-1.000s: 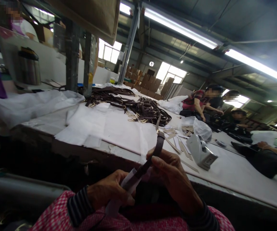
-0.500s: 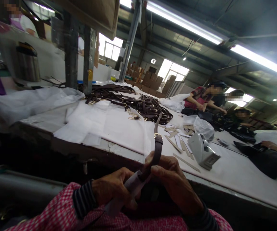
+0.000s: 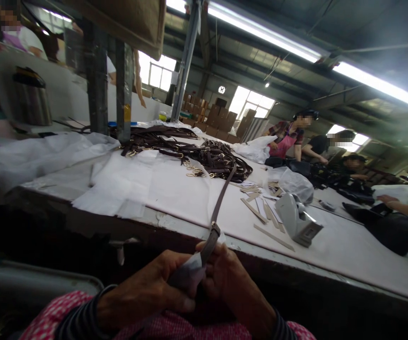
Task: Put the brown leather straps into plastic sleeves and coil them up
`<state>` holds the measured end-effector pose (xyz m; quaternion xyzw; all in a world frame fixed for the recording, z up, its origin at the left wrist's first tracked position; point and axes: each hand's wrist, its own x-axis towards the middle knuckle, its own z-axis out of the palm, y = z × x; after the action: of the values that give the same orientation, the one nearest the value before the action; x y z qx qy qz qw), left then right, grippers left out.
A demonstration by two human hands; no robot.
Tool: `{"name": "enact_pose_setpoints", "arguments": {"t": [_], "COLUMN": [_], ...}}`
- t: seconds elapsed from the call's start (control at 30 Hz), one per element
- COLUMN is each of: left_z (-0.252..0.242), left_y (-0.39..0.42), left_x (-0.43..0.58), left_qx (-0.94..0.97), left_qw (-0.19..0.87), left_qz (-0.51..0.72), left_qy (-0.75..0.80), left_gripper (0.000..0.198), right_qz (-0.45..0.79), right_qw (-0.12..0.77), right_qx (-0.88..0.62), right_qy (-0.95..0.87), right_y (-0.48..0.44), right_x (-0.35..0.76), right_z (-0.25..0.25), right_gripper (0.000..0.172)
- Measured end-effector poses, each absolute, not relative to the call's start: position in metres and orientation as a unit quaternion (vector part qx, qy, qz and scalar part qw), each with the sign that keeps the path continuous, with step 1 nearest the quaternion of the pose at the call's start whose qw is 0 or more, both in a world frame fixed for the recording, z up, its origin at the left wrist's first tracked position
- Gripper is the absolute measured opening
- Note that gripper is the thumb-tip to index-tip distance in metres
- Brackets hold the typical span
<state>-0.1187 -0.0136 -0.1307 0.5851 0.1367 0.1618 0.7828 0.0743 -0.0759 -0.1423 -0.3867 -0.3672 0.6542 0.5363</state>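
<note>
Low in the view, both of my hands close on one dark brown strap (image 3: 219,206) with a small gold fitting. My left hand (image 3: 147,293) pinches the white paper wrap (image 3: 189,274) round the strap's near end. My right hand (image 3: 225,278) grips the strap just beside it. The strap rises taut from my hands up over the table's edge towards the pile of brown straps (image 3: 204,156).
The long white-covered table (image 3: 175,189) carries white sheets, card strips (image 3: 260,208), a grey tape dispenser (image 3: 298,219) and a clear bag (image 3: 292,184). A metal flask (image 3: 30,97) stands at left. Other people work at the far right (image 3: 289,137) and upper left.
My hands have dropped lower and drawn the strap straight and taut; before, its end stood curved above my right hand. The view has shifted slightly.
</note>
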Motion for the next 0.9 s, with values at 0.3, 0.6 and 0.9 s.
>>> {"name": "enact_pose_setpoints", "arguments": {"t": [0.3, 0.6, 0.9], "left_z": [-0.151, -0.155, -0.146], "left_y": [-0.016, 0.004, 0.005], "left_x": [-0.132, -0.120, -0.117], "left_qx": [0.557, 0.544, 0.557], "left_qw": [0.794, 0.808, 0.807], "left_qz": [0.139, 0.132, 0.121], "left_qy": [0.198, 0.183, 0.154], "left_gripper": [0.036, 0.039, 0.022], "right_qz": [0.619, 0.558, 0.507], "right_qw": [0.633, 0.542, 0.497], "right_qx": [-0.387, -0.404, -0.426], "right_qy": [-0.259, -0.481, -0.560], "right_y": [-0.049, -0.056, -0.057], "right_x": [0.092, 0.099, 0.099], "right_z": [-0.113, -0.070, -0.058], "right_gripper": [0.026, 0.019, 0.014]}}
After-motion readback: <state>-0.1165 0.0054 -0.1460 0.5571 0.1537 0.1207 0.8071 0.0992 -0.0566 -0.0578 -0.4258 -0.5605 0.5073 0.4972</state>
